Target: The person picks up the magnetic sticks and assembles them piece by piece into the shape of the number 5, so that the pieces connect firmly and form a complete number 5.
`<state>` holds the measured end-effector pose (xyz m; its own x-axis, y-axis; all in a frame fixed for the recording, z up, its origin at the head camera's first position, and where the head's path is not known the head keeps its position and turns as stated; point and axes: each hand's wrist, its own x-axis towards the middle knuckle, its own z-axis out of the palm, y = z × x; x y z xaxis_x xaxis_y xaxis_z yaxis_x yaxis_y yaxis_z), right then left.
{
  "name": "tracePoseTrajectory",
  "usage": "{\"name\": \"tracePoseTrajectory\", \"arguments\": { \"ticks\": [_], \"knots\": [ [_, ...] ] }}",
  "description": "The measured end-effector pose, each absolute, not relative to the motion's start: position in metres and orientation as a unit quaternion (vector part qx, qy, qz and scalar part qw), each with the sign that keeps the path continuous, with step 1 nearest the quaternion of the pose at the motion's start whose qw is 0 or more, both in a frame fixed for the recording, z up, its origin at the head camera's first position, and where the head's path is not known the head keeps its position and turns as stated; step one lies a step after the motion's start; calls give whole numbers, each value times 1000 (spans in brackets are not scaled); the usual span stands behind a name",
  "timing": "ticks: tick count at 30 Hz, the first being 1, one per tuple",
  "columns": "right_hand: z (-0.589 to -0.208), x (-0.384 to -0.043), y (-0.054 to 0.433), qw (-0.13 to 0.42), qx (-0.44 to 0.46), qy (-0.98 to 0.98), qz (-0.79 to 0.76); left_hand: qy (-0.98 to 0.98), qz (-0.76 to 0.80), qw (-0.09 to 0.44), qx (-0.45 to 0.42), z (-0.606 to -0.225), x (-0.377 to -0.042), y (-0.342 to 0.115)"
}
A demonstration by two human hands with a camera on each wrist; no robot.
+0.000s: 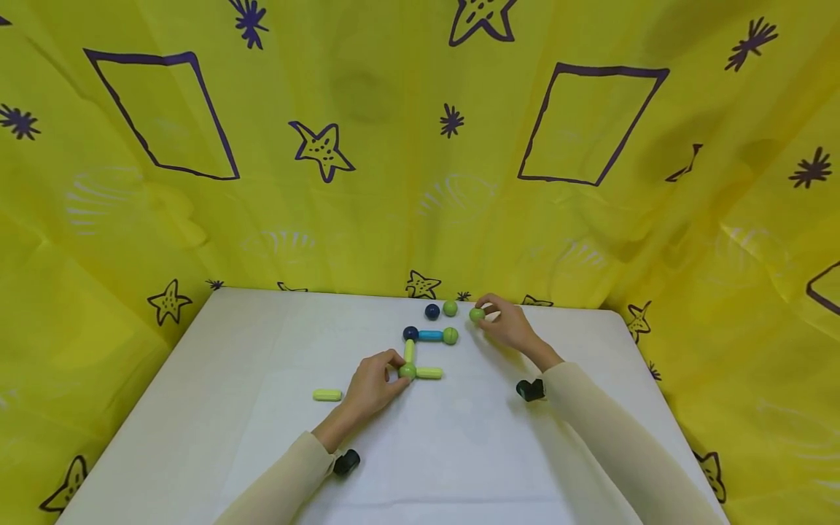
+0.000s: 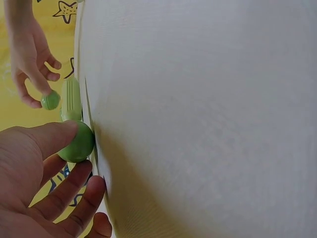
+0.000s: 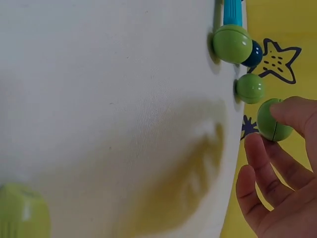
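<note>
Left hand (image 1: pixel 371 384) has thumb and finger pinched on the green corner ball (image 1: pixel 407 372), which touches 2 yellow sticks (image 1: pixel 429 373) on the table (image 1: pixel 459 452). Right hand (image 1: pixel 510 327) has fingertips clamped on another green ball (image 1: pixel 477 315) near the far edge, right of 2 more balls (image 1: pixel 450 308).

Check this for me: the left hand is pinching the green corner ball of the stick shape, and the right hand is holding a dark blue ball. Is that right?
Not quite: the ball in the right hand is a green ball, not a dark blue one, as the right wrist view shows. The left hand is pinching the green corner ball of the stick shape.
</note>
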<state>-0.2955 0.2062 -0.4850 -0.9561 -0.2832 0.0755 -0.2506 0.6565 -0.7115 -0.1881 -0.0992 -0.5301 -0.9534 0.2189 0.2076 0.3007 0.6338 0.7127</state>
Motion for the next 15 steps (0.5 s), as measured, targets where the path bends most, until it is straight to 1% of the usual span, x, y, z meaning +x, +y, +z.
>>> {"name": "tracePoseTrajectory", "arguments": {
  "ticks": [8, 15],
  "knots": [
    [-478, -278, 215, 27, -190, 900, -391, -899, -412, 46, -142, -530, -188, -99],
    [-481, -263, 217, 38, -204, 896, -392, -900, -410, 47, -139, -529, -188, -99]
  ]
}}
